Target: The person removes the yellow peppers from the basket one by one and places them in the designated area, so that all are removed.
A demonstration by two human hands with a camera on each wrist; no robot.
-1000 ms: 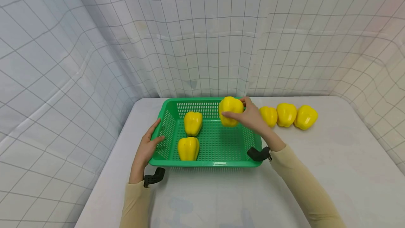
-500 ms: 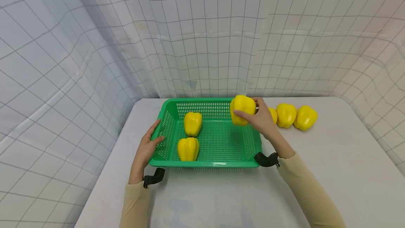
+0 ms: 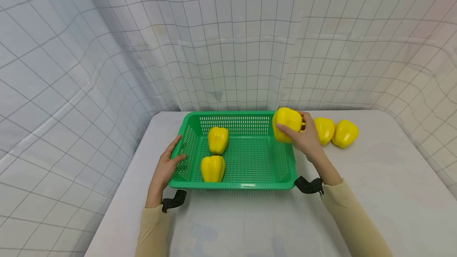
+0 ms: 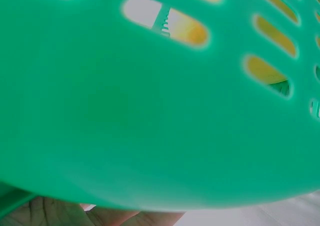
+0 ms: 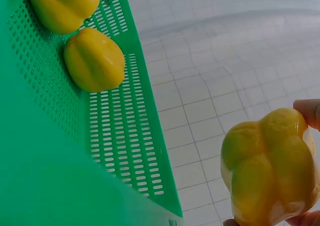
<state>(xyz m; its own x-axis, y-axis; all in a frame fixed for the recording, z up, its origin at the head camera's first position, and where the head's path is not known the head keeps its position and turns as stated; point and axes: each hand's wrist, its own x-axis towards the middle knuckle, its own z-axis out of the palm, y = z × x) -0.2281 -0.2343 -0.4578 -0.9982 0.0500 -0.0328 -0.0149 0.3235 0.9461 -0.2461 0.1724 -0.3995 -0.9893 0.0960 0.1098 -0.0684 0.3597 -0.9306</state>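
My right hand (image 3: 305, 136) holds a yellow bell pepper (image 3: 288, 120) above the right rim of a green plastic basket (image 3: 242, 185). In the right wrist view the lobed end of this bell pepper (image 5: 270, 171) faces the camera, with fingertips at its edges. My left hand (image 3: 167, 167) grips the basket's left rim, thumb over the inner side. The left wrist view shows mostly the green basket wall (image 4: 125, 116), with part of the hand below it. Inside the basket, toward its left, lie two more yellow bell peppers, one behind (image 3: 217, 140) and one in front (image 3: 212, 168).
To the right of the basket, two yellow bell peppers, a nearer one (image 3: 324, 131) and a farther one (image 3: 345, 133), rest on the white table (image 3: 385, 177). Another pepper there is almost wholly hidden behind my right hand. A gridded white curtain (image 3: 246, 50) hangs at the back and sides.
My right hand has moved right with the bell pepper, from over the basket's inside to its right rim. My left hand and the basket have stayed put.
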